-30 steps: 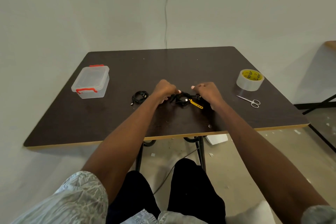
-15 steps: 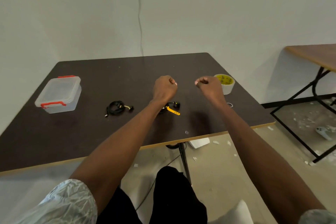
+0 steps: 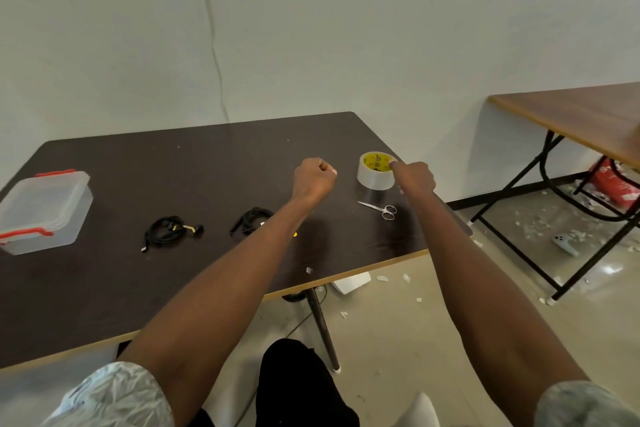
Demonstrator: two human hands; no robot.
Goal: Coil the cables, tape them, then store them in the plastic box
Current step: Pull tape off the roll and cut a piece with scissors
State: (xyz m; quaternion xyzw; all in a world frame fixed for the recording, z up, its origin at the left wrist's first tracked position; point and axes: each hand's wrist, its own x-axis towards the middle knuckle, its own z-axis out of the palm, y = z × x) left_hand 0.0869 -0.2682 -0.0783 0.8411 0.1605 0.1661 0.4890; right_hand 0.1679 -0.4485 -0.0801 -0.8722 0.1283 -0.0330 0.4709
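Two black cables lie on the dark table [image 3: 207,170]. One loose coil [image 3: 166,232] sits left of centre. The other cable [image 3: 251,222] is partly hidden under my left forearm, and a bit of its yellow strap [image 3: 295,234] shows. My left hand [image 3: 313,178] hovers above the table as a fist holding nothing. My right hand [image 3: 414,177] is at the right side of the clear tape roll [image 3: 374,173], with fingers over its rim. The roll stands on the table. The clear plastic box [image 3: 45,211] with red clasps sits at the far left, lid on.
Small scissors [image 3: 379,210] lie just in front of the tape roll, near the table's right edge. A second wooden table [image 3: 571,114] stands to the right. Under it are a red object [image 3: 616,180] and scattered white scraps on the floor.
Both hands let go of the cable with the yellow strap and rose. My right hand moved right onto the tape roll. The view swung to the right.
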